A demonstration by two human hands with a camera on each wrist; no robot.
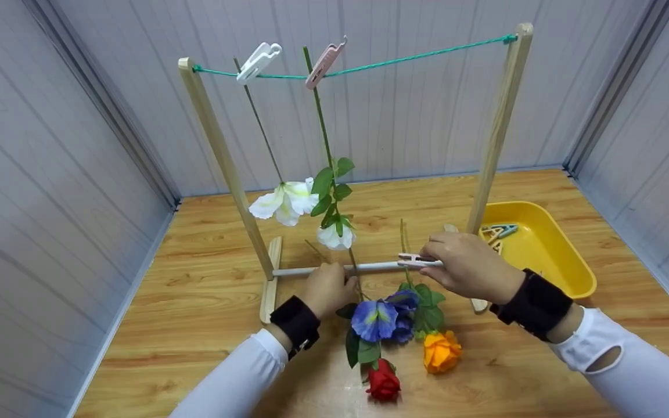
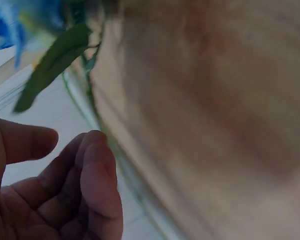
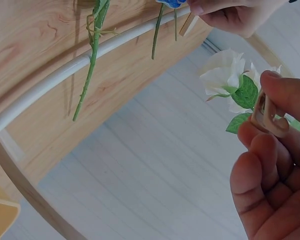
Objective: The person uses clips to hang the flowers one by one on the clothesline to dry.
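Two white flowers (image 1: 285, 202) hang head-down from the green line (image 1: 404, 58), each under one of two pegs (image 1: 258, 61). Three more flowers lie on the table (image 1: 195, 325): one blue (image 1: 375, 320), one orange (image 1: 441, 351), one red (image 1: 383, 382). One yellow tray (image 1: 567, 264) holds a few pegs. Two wooden posts (image 1: 225, 162) stand upright.

Flowers (image 1: 395, 334) lie before rack (image 1: 227, 168); tray (image 1: 567, 264) right

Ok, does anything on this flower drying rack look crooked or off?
Yes: the green cord sags and slopes, since the right wooden post leans. Both hung stems, the white lily and white rose, dangle at a tilt. Nothing looks broken or spilled.
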